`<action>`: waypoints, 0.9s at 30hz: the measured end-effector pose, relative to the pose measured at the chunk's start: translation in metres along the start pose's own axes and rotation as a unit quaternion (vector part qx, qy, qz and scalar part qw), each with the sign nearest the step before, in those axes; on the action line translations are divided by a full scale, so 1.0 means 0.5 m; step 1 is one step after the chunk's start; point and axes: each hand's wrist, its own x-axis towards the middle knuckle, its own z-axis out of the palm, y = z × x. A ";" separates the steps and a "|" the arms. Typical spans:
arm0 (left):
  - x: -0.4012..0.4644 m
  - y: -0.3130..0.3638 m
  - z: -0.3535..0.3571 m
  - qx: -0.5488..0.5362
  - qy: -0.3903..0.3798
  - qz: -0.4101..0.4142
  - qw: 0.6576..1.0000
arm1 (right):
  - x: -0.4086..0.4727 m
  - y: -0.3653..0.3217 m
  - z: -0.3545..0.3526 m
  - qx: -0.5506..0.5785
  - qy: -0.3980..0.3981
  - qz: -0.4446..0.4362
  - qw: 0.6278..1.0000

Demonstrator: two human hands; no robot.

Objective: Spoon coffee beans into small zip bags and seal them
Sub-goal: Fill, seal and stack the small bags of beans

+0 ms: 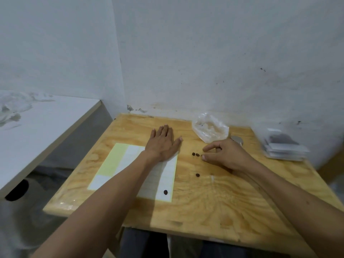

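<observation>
My left hand (163, 144) lies flat, fingers straight, on the wooden table (204, 202), its heel on the top edge of a label sheet (119, 164). My right hand (225, 155) is curled over the table, thumb and index finger closing on a coffee bean at their tips. Two loose coffee beans (195, 154) lie just left of those fingertips. Another bean (197, 175) lies nearer me, and one more bean (165, 192) sits on the label sheet. A crumpled clear plastic bag (210, 129) stands behind my right hand.
A stack of small zip bags (284, 148) lies at the table's right edge. A grey metal object (237, 139) peeks out behind my right hand. White walls close the back, and a white counter (37, 131) runs along the left.
</observation>
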 end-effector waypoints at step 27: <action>-0.002 0.000 0.003 0.005 0.015 -0.001 1.000 | 0.010 -0.025 0.037 -0.015 0.043 -0.025 0.999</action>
